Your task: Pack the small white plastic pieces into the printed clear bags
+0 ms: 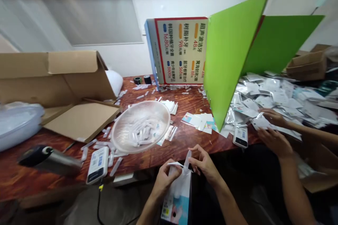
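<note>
My left hand (163, 182) is closed on the upper edge of a clear-fronted printed pouch (182, 202), held upright near my lap with a blue and pink picture low on it. My right hand (205, 164) pinches a whitish translucent tube (187, 159) whose lower end is at the pouch's mouth. Another pale piece shows inside the pouch. Just beyond my hands, a translucent plastic basin (116, 132) on the wooden table holds many similar tubes (144, 132).
A steel bottle (56, 161) and a white power bank (97, 164) with a cable lie left, beside cardboard (81, 119). Printed cards (196, 121) lie by a green board (232, 59). At right, a co-worker's hands (276, 140) handle pouches near a heap of packets (280, 93).
</note>
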`<state>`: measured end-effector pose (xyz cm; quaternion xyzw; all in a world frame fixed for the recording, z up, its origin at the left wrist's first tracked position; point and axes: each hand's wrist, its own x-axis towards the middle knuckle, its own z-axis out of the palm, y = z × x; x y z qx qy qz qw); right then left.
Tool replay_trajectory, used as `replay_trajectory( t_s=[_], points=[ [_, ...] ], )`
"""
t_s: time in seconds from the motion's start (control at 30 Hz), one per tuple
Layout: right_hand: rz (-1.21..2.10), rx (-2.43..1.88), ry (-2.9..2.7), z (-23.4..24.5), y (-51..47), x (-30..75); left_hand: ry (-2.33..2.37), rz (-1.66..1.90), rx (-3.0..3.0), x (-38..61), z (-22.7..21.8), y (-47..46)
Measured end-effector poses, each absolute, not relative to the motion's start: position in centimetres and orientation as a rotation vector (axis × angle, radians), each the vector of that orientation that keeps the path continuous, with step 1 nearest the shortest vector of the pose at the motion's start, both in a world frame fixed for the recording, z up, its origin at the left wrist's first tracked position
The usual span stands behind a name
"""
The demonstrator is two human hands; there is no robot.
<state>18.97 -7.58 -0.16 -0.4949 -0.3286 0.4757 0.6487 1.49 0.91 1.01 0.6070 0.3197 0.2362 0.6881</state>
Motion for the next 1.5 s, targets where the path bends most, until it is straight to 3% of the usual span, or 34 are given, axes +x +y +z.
replay_trajectory(
  t_s=[0.5, 0.9, 1.17, 1.33, 1.5],
  points=[
    [1.164, -1.197, -0.657, -1.5, -14.9, 23.2, 0.668, 0.372, 1.318, 6.9, -0.7, -5.3],
    [1.44, -1.24, -1.054, -6.4, -11.6, 28.6, 0.863, 0.546, 1.325, 10.0, -4.2, -4.8],
    [1.634, -1.047, -0.908, -3.7, -9.6, 30.8, 0.952, 0.63, 1.3, 12.3, -2.7, -3.2],
    [1.896, -0.985, -0.956, -3.0, -9.1, 31.4, 0.941, 0.493, 1.14, 11.5, -4.8, -4.7],
    [1.75, -1.101, -0.854, -4.6, -9.5, 29.8, 0.609, 0.38, 0.998, 9.1, -5.5, -6.2]
  ],
)
